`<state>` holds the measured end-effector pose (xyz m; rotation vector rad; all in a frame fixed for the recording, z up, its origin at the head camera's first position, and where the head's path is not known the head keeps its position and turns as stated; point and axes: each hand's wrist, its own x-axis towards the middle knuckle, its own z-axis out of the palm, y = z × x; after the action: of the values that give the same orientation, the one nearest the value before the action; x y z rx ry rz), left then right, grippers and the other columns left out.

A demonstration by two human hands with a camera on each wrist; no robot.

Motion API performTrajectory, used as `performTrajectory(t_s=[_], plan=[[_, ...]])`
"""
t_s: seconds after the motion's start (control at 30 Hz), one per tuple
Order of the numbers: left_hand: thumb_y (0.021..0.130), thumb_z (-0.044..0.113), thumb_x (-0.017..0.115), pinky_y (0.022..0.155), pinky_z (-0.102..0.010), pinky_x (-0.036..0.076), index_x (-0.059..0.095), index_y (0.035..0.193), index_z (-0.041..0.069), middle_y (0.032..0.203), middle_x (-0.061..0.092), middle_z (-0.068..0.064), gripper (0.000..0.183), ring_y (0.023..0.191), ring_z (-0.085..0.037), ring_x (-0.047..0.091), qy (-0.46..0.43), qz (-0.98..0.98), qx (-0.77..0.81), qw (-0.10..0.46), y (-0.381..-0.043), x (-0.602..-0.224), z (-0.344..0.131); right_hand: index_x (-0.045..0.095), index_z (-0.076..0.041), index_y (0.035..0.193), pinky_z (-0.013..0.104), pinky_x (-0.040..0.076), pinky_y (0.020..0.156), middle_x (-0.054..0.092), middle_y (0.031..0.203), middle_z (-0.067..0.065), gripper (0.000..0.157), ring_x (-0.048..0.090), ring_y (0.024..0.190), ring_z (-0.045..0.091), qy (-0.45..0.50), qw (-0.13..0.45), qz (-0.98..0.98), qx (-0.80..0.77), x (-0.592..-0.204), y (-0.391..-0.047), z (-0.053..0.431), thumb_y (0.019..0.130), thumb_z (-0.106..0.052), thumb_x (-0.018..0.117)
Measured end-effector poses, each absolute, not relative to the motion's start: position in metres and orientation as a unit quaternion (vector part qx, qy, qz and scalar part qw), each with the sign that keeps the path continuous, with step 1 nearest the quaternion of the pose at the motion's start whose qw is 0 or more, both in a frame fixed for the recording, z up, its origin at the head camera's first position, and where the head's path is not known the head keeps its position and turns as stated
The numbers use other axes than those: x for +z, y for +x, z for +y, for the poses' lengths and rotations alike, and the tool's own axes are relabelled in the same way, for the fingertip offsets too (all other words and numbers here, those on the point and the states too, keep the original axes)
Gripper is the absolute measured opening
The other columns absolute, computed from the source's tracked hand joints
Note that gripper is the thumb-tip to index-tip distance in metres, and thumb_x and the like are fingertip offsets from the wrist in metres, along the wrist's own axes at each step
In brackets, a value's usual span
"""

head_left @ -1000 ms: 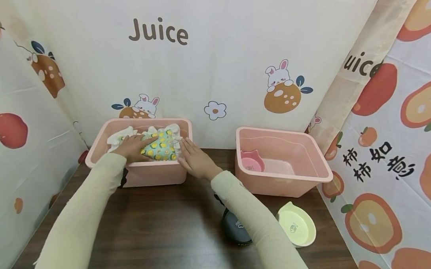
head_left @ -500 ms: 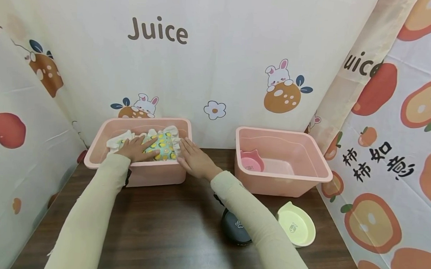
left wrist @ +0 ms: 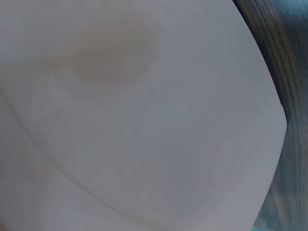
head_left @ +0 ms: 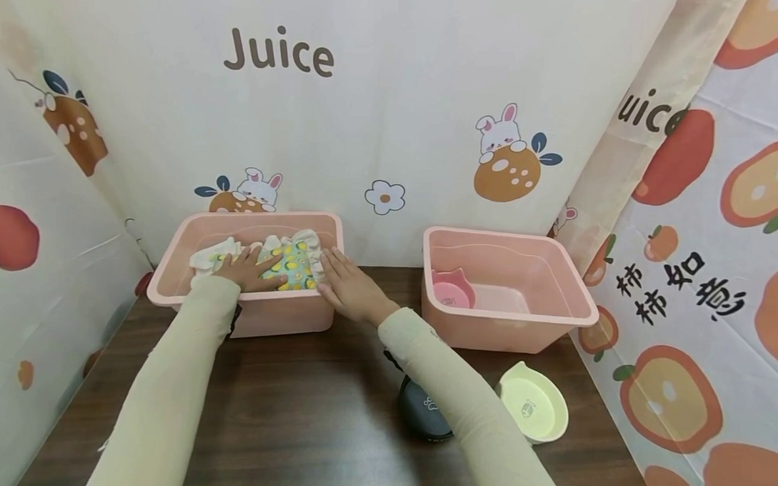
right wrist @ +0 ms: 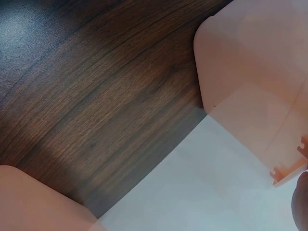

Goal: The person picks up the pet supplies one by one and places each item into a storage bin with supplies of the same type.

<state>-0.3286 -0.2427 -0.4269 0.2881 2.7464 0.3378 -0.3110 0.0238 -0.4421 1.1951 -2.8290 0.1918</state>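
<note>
A teal lemon-print cloth [head_left: 296, 263] with white ruffled trim lies in the left pink bin [head_left: 283, 318]. My left hand [head_left: 249, 270] rests palm down on the cloth with its fingers spread, hiding part of it. At the bin's right end, my right hand [head_left: 356, 290] holds its fingers straight and close together, touching the rim by the ruffle. A pale bin wall [left wrist: 183, 120] fills most of the left wrist view. In the right wrist view, the side of a pink bin [right wrist: 250, 82] shows, with a fingertip [right wrist: 302, 202] at the right edge.
To the right stands a second pink bin [head_left: 508, 333] with a pink cat-eared bowl [head_left: 453, 292] inside. A black paw-print bowl [head_left: 421, 416], partly under my right forearm, and a pale green bowl [head_left: 540, 409] sit on the dark wooden table [head_left: 293, 411]. Printed curtains [head_left: 393, 114] surround the table.
My left hand has shifted slightly right over the cloth, and its fingers have spread. My right hand stays at the bin's right rim. The head view has shifted a little.
</note>
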Motion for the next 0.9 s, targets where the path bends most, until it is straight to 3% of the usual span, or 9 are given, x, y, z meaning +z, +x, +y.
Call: performTrajectory(t_s=[0.9], plan=[[0.089,0.074,0.030,0.107,-0.072,-0.001,0.015,0.155,0.017,0.158,0.001,-0.025,0.089,0.141,-0.051,-0.004,0.121,0.979,0.090,0.134,-0.338,-0.432,-0.246,0.010,-0.003,0.153,0.030,0.004,0.119,0.008,0.161,0.011,0.065,-0.002,0.148,0.022,0.390,0.028,-0.918,0.066,-0.440,-0.311,0.024,0.104,-0.044,0.020]])
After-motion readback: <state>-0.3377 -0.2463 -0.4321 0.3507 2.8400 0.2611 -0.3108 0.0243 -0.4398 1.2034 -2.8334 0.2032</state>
